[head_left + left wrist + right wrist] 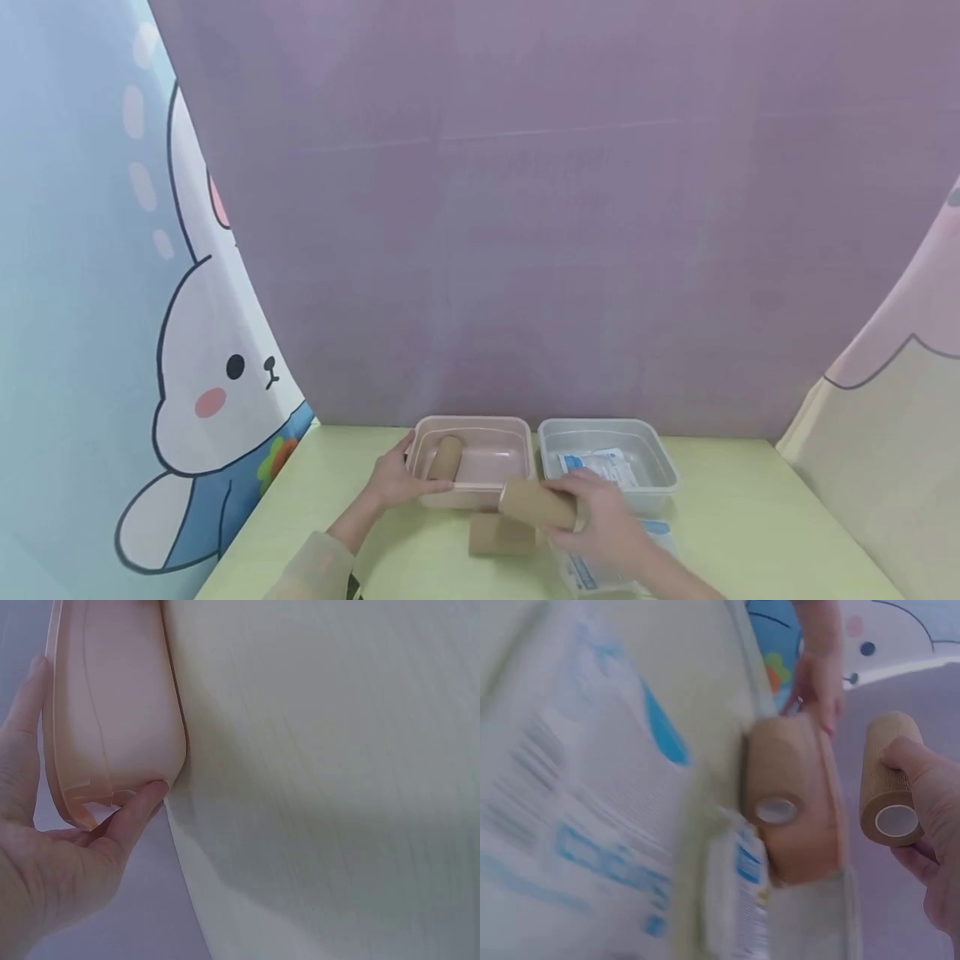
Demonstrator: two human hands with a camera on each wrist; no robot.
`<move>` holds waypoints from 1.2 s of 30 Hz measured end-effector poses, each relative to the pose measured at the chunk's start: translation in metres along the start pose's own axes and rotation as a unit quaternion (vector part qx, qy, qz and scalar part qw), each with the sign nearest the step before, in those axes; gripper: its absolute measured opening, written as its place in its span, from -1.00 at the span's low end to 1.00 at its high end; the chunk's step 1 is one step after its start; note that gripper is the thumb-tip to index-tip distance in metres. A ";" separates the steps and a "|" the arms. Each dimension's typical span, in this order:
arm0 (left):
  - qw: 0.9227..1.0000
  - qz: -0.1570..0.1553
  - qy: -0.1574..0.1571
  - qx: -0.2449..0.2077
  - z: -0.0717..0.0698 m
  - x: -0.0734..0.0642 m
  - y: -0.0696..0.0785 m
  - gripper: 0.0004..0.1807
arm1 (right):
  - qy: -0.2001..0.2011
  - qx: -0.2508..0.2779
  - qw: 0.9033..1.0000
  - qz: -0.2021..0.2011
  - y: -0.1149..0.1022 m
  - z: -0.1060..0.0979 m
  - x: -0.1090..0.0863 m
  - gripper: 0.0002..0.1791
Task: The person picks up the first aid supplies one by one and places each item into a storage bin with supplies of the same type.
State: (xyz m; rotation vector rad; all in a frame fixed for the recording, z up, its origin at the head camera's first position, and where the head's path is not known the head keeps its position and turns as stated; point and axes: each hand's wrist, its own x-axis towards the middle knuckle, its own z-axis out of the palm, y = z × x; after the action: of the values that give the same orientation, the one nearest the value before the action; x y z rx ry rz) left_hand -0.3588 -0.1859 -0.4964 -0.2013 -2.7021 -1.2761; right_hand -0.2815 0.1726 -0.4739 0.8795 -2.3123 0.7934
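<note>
My left hand [397,479] grips the left end of a pink plastic bin [498,458]. In the left wrist view its fingers [28,697] lie along the bin's rim. One tan bandage roll [447,457] leans inside the bin at the left. My right hand [603,517] holds another tan bandage roll [534,502] above the table, close to the bin's near right corner. The right wrist view shows the held roll's white core [896,820], with the thumb across its side. A third bandage roll [498,537] lies on the table in front of the bin.
A pale translucent bin [652,483] with blue-and-white packets [600,464] stands right of the pink one. More blue-and-white packaging [588,577] lies partly hidden under my right forearm. A purple-grey backdrop [525,250] rises behind the pale green table [765,517].
</note>
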 end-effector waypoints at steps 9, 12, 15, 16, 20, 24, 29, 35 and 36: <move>1.000 -0.011 -0.002 -0.001 0.002 0.000 -0.002 0.45 | 0.020 -0.006 1.000 0.018 0.023 -0.036 0.058 -0.47; 1.000 -0.014 0.001 0.003 0.004 0.001 -0.002 0.47 | 0.013 0.002 0.999 0.040 0.029 -0.033 0.073 -0.49; 1.000 -0.007 0.003 0.007 0.006 0.003 0.000 0.46 | -0.003 0.010 0.999 0.054 0.039 -0.022 0.082 -0.52; 1.000 -0.002 0.002 0.005 0.006 0.004 0.002 0.46 | -0.009 0.016 0.998 0.060 0.041 -0.017 0.085 -0.53; 1.000 -0.002 -0.008 -0.012 0.009 0.006 0.007 0.46 | -0.030 0.022 0.997 0.074 0.051 0.002 0.091 -0.56; 1.000 -0.020 -0.008 -0.011 0.008 0.005 0.006 0.47 | -0.061 0.021 0.996 0.067 0.051 0.025 0.102 -0.54; 1.000 -0.025 -0.005 -0.011 0.009 0.003 0.002 0.49 | -0.102 0.000 0.993 0.055 0.046 0.049 0.112 -0.51; 0.999 -0.019 -0.009 -0.025 0.012 -0.001 0.002 0.50 | -0.147 -0.019 0.987 0.060 0.045 0.065 0.111 -0.56; 1.000 -0.019 -0.008 -0.022 0.012 -0.002 0.002 0.50 | -0.153 -0.023 0.986 0.057 0.046 0.068 0.111 -0.57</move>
State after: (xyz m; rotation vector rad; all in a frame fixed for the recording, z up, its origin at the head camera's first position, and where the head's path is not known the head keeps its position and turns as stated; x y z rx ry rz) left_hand -0.3579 -0.1751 -0.5027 -0.1664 -2.7043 -1.3521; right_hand -0.4036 0.1102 -0.4631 0.9075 -2.6583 0.6879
